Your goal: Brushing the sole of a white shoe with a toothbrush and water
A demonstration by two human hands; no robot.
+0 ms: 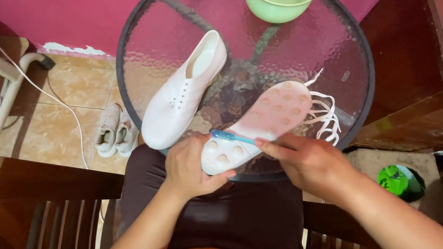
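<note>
At the near edge of the round glass counter [151,10], an upturned white shoe [258,127] is held sole up.
Its long axis runs from the left hand [189,169], whose fingers are wrapped around the heel end, up and to the right. The right hand [308,163] pinches a blue toothbrush [231,137] lying across the pale, studded sole. A second white shoe [182,99] lies just to the left.

I hold a white shoe [259,125] sole-up over the desk edge, a blue toothbrush [231,137] lying across its pale, studded sole.
</note>
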